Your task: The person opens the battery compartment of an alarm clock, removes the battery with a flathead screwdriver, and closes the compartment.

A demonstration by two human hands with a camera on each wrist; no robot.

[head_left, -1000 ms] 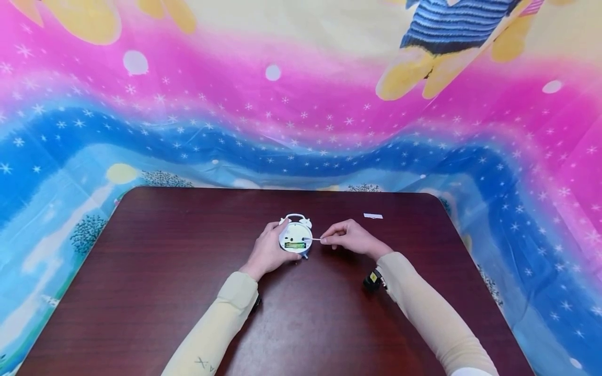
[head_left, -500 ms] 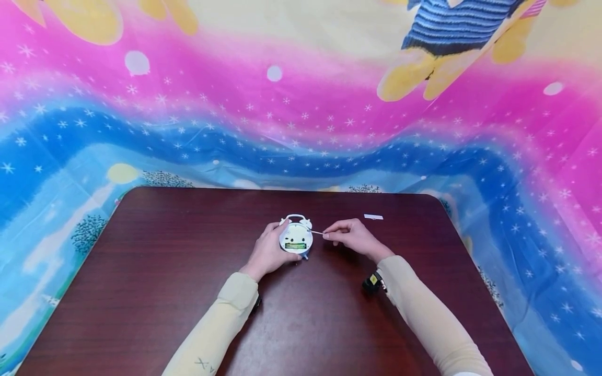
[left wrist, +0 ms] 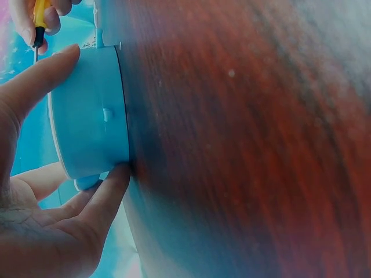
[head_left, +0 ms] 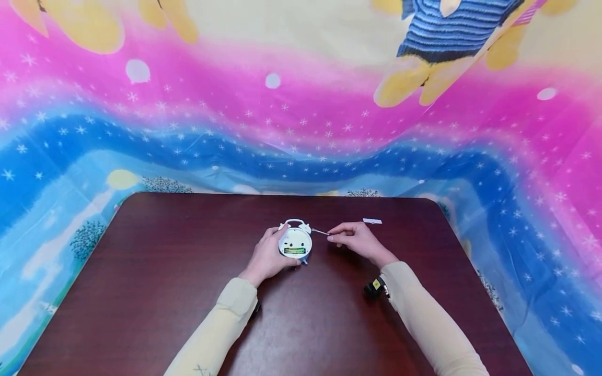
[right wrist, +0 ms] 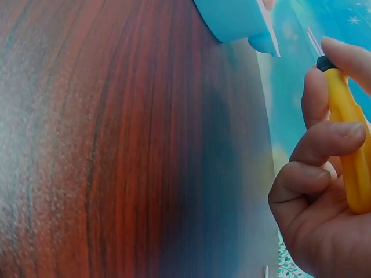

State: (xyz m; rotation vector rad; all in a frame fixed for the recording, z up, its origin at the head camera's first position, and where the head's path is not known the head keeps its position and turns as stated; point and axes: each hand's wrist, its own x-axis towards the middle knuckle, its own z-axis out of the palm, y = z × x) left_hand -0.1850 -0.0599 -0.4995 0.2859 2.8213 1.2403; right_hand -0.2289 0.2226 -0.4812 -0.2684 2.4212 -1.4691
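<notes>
A twin-bell alarm clock (head_left: 303,239) lies on the table with its white back facing up. Its battery slot shows a green-yellow battery (head_left: 294,250). My left hand (head_left: 269,257) grips the clock's left side; in the left wrist view, thumb and fingers clasp the light-blue casing (left wrist: 93,116). To the right of the clock, my right hand (head_left: 359,241) holds a screwdriver (right wrist: 346,110) by its yellow handle with a black collar. The thin metal shaft points left at the clock's right bell, close to it; whether the tip touches is unclear.
A small flat white piece (head_left: 372,221) lies near the far right of the dark wood table (head_left: 188,235). Behind the table hangs a colourful printed cloth (head_left: 235,136). A black wrist camera (head_left: 374,287) sits under the right sleeve.
The screwdriver tip has left the clock's back near the battery slot and moved up and right towards the bell, with the right hand drawing back. The left hand keeps its grip.
</notes>
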